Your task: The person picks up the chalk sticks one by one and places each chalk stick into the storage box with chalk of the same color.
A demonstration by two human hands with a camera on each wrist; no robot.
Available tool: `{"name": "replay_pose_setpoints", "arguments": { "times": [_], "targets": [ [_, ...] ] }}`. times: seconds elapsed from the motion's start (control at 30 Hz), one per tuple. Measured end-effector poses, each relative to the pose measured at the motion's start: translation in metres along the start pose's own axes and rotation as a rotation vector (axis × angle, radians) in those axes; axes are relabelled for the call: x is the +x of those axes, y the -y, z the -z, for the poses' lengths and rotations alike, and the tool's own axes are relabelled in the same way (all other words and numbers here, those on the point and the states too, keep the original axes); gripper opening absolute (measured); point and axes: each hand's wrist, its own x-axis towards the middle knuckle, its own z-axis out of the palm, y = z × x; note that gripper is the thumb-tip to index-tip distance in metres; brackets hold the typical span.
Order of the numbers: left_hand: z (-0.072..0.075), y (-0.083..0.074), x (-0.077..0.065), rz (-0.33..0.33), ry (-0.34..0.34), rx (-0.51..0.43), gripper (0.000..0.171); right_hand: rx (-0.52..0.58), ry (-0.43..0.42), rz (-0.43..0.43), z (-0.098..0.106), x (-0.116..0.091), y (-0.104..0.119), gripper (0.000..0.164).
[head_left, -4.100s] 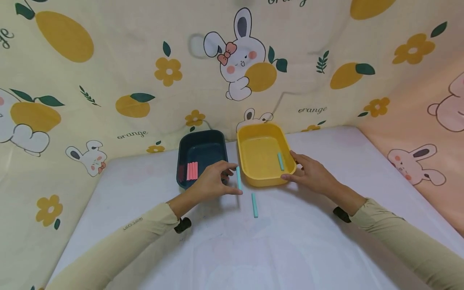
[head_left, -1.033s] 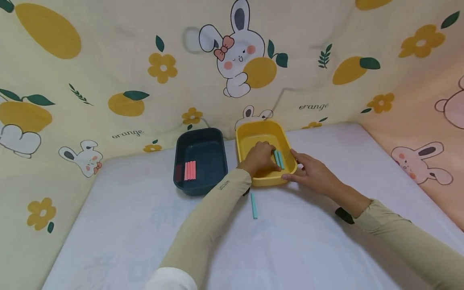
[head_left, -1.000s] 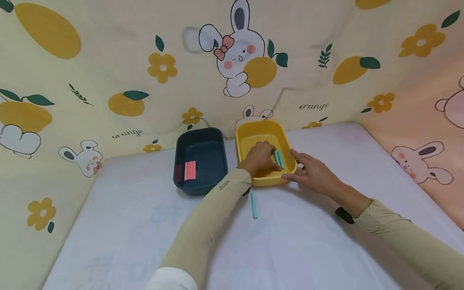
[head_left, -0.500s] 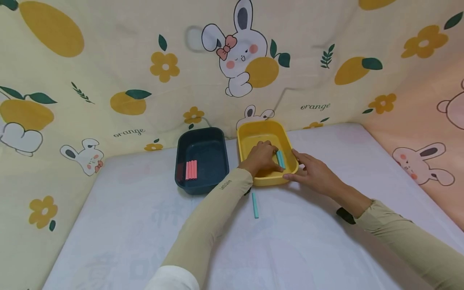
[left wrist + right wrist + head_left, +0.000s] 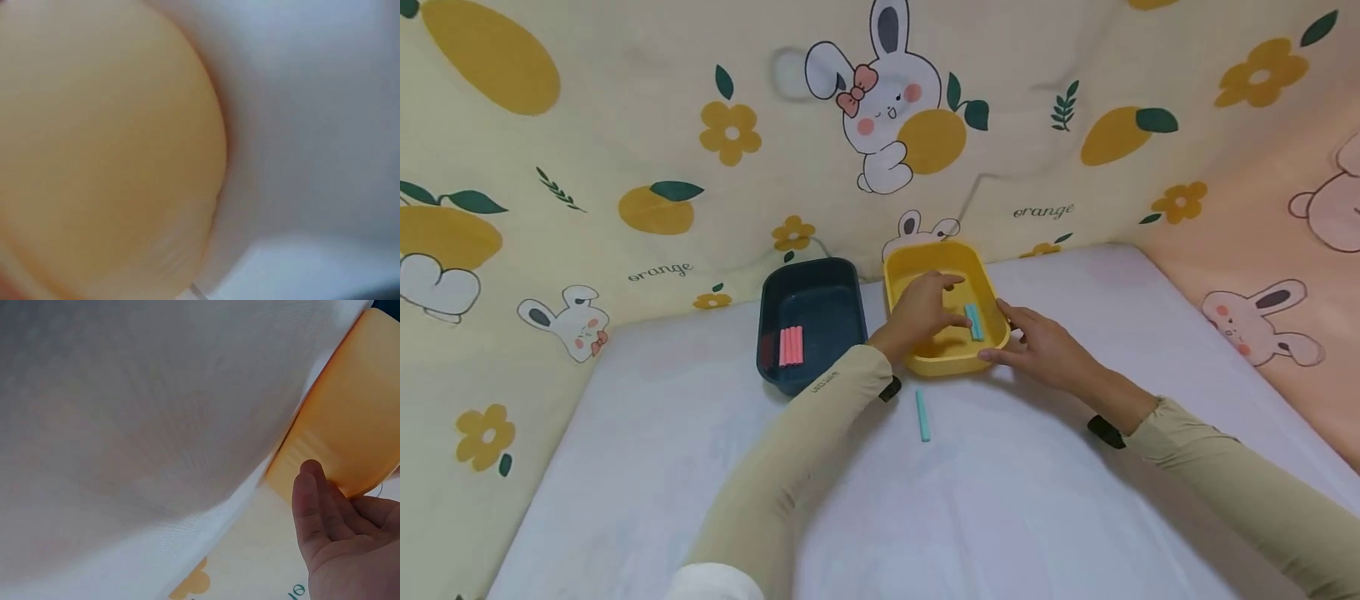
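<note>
In the head view my left hand (image 5: 917,308) is over the yellow box (image 5: 943,365), thumb and fingers spread apart with nothing between them. Its thumb tip is right beside two teal chalk-like sticks (image 5: 973,322), which lie side by side in the box's right part. My right hand (image 5: 1048,346) holds the box's front right corner, thumb at the front rim and fingers along the right side. Those fingers touch the outer wall in the right wrist view. Another teal stick (image 5: 922,415) lies on the table before the box. The left wrist view shows mainly the yellow box wall (image 5: 119,137).
A dark blue box (image 5: 827,300) stands left of the yellow one, with several pink sticks (image 5: 791,346) lined up inside. My left forearm passes in front of its near right corner. Behind both boxes rises a patterned cloth (image 5: 820,183). White cloth covers the table (image 5: 1000,517).
My left hand brought a teal stick into the yellow box, moved it against the other one there, then let go and lifted slightly. My right hand stays at the box's corner.
</note>
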Motion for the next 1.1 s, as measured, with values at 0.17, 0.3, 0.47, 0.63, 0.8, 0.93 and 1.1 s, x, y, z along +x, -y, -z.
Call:
{"name": "replay_pose_setpoints", "arguments": {
  "times": [0.17, 0.3, 0.47, 0.63, 0.8, 0.93, 1.1],
  "targets": [
    [0.017, 0.008, -0.025, -0.044, -0.098, -0.138, 0.068, -0.007, 0.011, -0.011, 0.003, 0.000, 0.001, 0.106],
    [0.030, 0.016, -0.053, -0.019, -0.149, -0.324, 0.063, -0.002, 0.017, -0.020, 0.004, 0.001, 0.000, 0.107],
    [0.039, 0.025, -0.085, 0.024, -0.177, -0.463, 0.055, 0.004, 0.016, -0.024, 0.002, 0.001, -0.001, 0.108],
    [0.038, 0.033, -0.115, 0.073, -0.163, -0.524, 0.051, 0.004, 0.021, -0.022, 0.001, 0.002, 0.000, 0.108],
    [0.025, 0.038, -0.142, 0.026, -0.048, -0.521, 0.049, -0.001, 0.025, -0.024, 0.002, 0.000, 0.001, 0.107],
    [0.013, 0.041, -0.153, 0.012, 0.006, -0.471, 0.047, -0.007, 0.028, -0.019, 0.002, 0.001, 0.003, 0.108],
    [0.002, 0.046, -0.153, -0.002, 0.061, -0.323, 0.053, -0.006, 0.021, -0.011, 0.001, 0.001, 0.004, 0.107]
  ]
}}
